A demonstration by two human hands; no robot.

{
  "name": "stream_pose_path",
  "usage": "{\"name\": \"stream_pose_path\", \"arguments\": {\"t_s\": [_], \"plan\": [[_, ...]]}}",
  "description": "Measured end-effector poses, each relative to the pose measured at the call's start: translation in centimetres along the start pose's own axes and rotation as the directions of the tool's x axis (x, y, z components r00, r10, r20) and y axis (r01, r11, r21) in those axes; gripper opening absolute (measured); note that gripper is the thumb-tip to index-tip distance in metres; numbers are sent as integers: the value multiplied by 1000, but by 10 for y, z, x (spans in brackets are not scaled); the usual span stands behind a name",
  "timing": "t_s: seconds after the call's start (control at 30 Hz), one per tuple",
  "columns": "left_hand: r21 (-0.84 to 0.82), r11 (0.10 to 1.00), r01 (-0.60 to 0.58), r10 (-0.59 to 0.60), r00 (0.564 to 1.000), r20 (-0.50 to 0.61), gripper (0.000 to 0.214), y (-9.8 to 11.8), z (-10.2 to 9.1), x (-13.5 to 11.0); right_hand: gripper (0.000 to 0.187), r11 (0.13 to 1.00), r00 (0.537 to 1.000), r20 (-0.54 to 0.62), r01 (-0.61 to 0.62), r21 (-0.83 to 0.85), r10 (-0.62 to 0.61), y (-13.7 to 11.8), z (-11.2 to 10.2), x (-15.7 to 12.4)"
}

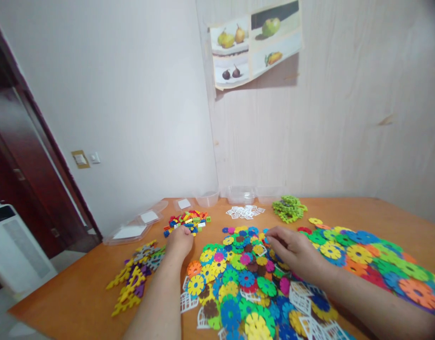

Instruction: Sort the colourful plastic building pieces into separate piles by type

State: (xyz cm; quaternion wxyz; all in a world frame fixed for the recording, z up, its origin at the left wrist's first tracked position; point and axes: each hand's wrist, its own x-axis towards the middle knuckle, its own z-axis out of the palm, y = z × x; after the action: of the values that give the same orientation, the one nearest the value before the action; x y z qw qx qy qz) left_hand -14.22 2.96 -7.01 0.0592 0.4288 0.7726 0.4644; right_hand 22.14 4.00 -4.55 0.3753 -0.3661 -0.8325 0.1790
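Observation:
My left hand (181, 240) is closed in front of a heap of small toy bricks (189, 219) in red, yellow, green and blue. Its fingers are mostly turned away, so whatever they hold is hidden. Over the upper right of a large pile of notched flower-shaped plastic discs (246, 278) is my right hand (291, 248). Its thumb and fingers curl together at the discs; what lies between the fingertips cannot be made out. White lattice window pieces (300, 300) are mixed into this pile.
Larger notched discs (359, 254) spread to the right. Yellow, purple and grey interlocking pieces (134, 278) lie left. Farther back are white window pieces (245, 211), green interlocking pieces (290, 208), clear plastic tubs (241, 194) and flat lids (127, 232). A wall stands behind the wooden table (75, 288).

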Motion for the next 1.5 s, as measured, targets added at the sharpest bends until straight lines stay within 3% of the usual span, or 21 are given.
{"name": "stream_pose_path", "arguments": {"t_s": [0.2, 0.37, 0.5, 0.63, 0.73, 0.83, 0.97, 1.1, 1.27, 1.4, 1.5], "plan": [[-48, 999, 9, -11, 999, -42, 15, 2, 0, 1, 26, 999, 998, -48, -31, 37, 33, 8, 2, 1], [54, 996, -69, 66, 997, 42, 13, 4, 0, 1, 24, 999, 999, -19, -31, -44, 30, 10, 2, 3], [-36, 991, -130, 133, 986, 103, 7, 15, 5, -3, 21, 982, 998, 52, 52, -179, -43, 5, 2, 3], [-199, 964, -177, 224, 942, 251, 9, 35, 12, -17, 29, 953, 983, 155, 134, -273, -94, 6, 4, -1], [-212, 944, -253, 315, 884, 346, 10, 49, 15, -30, 32, 947, 978, 192, 140, -289, -86, 9, 5, -2], [-194, 927, -320, 372, 836, 402, 11, 58, 16, -40, 22, 958, 978, 193, 131, -254, -82, 9, 5, 0], [-189, 927, -323, 374, 812, 448, 16, 67, 14, -49, 16, 969, 977, 179, 153, -194, -119, 5, 5, 3], [-161, 913, -374, 405, 795, 452, 18, 70, 15, -52, 25, 972, 977, 149, 177, -158, -153, 0, 5, 4], [-179, 903, -390, 428, 782, 454, 20, 64, 19, -48, 22, 991, 994, 87, 75, -109, -65, 1, 3, 3], [-114, 908, -404, 405, 773, 488, 21, 58, 22, -43, 26, 990, 988, 80, -137, 45, 133, 4, 4, 5], [-48, 914, -403, 375, 792, 482, 22, 53, 22, -38, 24, 918, 948, 157, -310, 248, 278, 4, 5, 10]]}}
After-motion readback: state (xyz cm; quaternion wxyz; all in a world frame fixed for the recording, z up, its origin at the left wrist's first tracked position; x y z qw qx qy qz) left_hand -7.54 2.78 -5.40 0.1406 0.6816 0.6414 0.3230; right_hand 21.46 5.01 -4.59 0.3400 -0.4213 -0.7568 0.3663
